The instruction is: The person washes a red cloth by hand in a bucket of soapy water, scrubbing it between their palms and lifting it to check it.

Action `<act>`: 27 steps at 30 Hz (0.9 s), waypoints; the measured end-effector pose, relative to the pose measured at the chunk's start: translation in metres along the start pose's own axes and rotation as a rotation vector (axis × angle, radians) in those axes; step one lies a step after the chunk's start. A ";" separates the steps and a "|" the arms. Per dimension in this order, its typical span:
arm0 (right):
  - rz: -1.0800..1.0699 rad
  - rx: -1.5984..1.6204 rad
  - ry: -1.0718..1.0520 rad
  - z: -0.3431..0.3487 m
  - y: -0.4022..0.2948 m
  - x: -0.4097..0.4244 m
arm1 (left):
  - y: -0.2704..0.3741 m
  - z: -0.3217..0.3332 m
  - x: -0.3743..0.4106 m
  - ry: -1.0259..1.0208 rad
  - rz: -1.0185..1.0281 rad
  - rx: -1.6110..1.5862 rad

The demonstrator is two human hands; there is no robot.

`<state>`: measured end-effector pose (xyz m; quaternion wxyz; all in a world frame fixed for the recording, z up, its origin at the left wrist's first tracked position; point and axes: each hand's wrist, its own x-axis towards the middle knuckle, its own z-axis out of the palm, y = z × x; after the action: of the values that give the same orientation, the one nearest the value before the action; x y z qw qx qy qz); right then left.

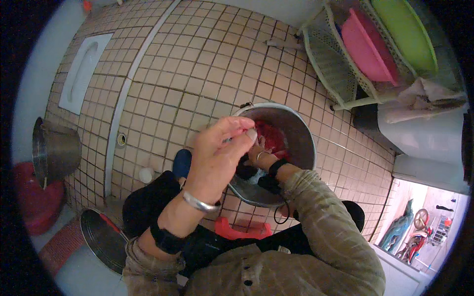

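A round metal basin [309,129] stands on the tiled floor before me, with red cloth [272,135] and dark cloth [244,171] in it. My left hand [222,148] is raised over the basin's near left side, thumb and fingertips close together; whether something small is between them cannot be told. A silver bangle and a black band circle that wrist. My right hand [257,153] reaches down into the basin against the cloth, its fingers spread over the red part and partly hidden by my left hand. Some whitish material [256,177] lies beside the dark cloth.
A red plastic stool [242,230] is between my legs. At left are a floor drain [122,139], a white round object [146,174], a metal pot [61,150], a red tub [37,199] and a squat toilet [83,72]. A rack [327,70] holding pink and green basins stands upper right.
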<state>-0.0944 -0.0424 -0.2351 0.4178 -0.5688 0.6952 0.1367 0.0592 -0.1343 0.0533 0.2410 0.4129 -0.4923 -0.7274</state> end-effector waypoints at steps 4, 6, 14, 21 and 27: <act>0.128 0.008 0.025 0.034 0.005 0.023 | 0.000 0.001 0.002 -0.075 -0.061 0.037; 0.141 0.024 0.016 0.037 0.004 0.019 | 0.003 0.001 0.003 -0.095 -0.080 0.045; 0.034 0.048 -0.010 0.028 0.014 0.004 | -0.005 0.004 0.013 -0.116 0.001 -0.047; -0.185 0.276 -0.050 -0.004 0.028 -0.022 | -0.004 0.000 0.012 -0.103 0.034 -0.108; -0.115 0.545 0.051 -0.080 0.000 -0.109 | -0.004 -0.002 0.008 -0.110 0.094 -0.110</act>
<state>-0.1276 -0.0222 -0.1061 0.5449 -0.4772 0.6831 -0.0937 0.0566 -0.1403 0.0464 0.2696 0.3350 -0.4828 -0.7629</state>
